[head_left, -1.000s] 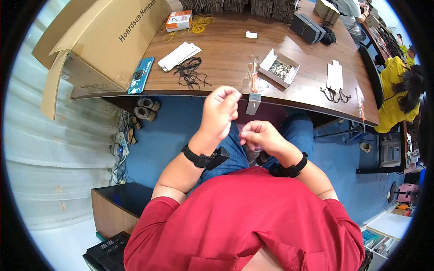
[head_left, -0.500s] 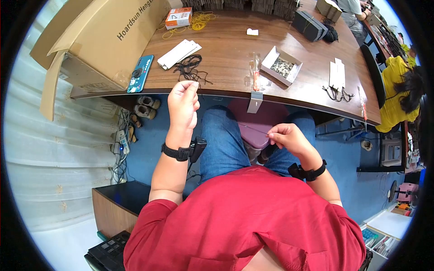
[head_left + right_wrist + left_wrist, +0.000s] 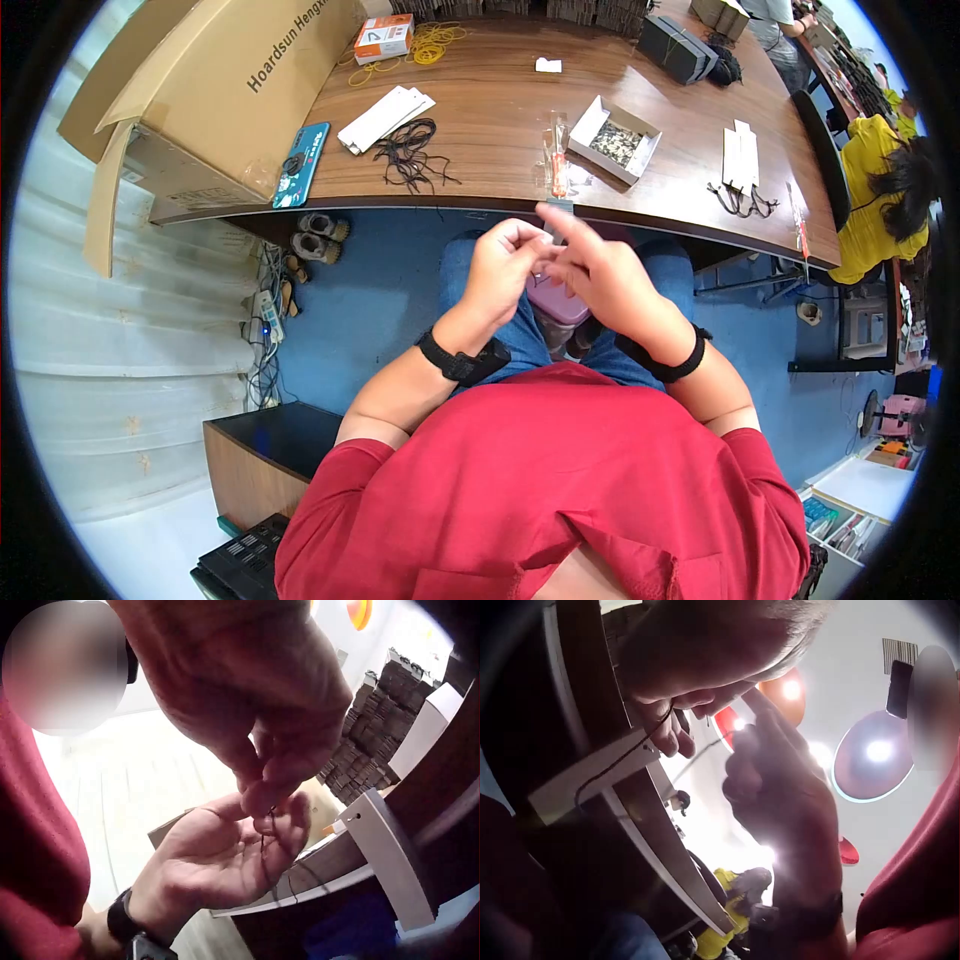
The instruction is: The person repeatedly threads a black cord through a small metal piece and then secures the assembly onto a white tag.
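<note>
Both hands meet over the lap, just in front of the table edge. My left hand (image 3: 497,275) has its thumb and fingers pinching a thin black cord (image 3: 615,761), whose length hangs in a curve in the left wrist view. My right hand (image 3: 618,280) comes in from the other side with its index finger stretched out. Its thumb and other fingertips pinch the cord (image 3: 264,846) close to the left fingers in the right wrist view. A pale flat plate (image 3: 390,862) with a small hole juts from the table edge right beside the hands.
On the table (image 3: 480,120) lie white strips (image 3: 385,118), loose black cords (image 3: 412,155) and an open box of small pieces (image 3: 615,140). A large carton (image 3: 225,110) stands left. White tags (image 3: 740,160) with cords lie right. A purple stool (image 3: 560,300) is between the knees.
The hands drew apart half a second ago, the left moving out to the left with the cord stretching from the right; now they are back together near the table edge.
</note>
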